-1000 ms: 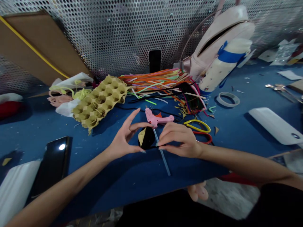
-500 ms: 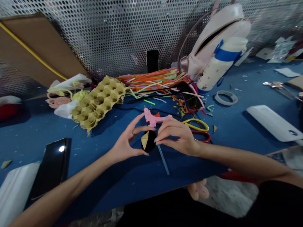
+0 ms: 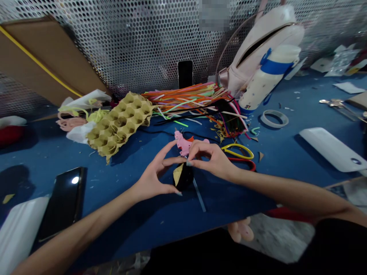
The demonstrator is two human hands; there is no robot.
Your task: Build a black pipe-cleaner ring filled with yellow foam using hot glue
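Observation:
A small black rounded piece with a tan patch (image 3: 183, 178) is held by my left hand (image 3: 153, 173), thumb below it and a finger along its top; the index finger stretches up past it. My right hand (image 3: 212, 158) pinches thumb and fingertips together at the piece's upper edge. Whatever is between those fingertips is too small to make out. Just behind my hands lies a pink glue gun (image 3: 183, 144), partly covered by my right fingers. A clear glue stick (image 3: 200, 195) rests on the blue table, close to the black piece.
Behind the hands are an egg carton (image 3: 120, 124) and a heap of coloured pipe cleaners (image 3: 183, 97). Scissors with yellow and red handles (image 3: 239, 149) lie right of my right hand. A tape roll (image 3: 274, 119), a bottle (image 3: 265, 82) and a phone (image 3: 61, 202) stand or lie around.
My right hand has shifted slightly up and left, its fingertips now at the black piece's top. My left thumb and the black piece have moved a little lower.

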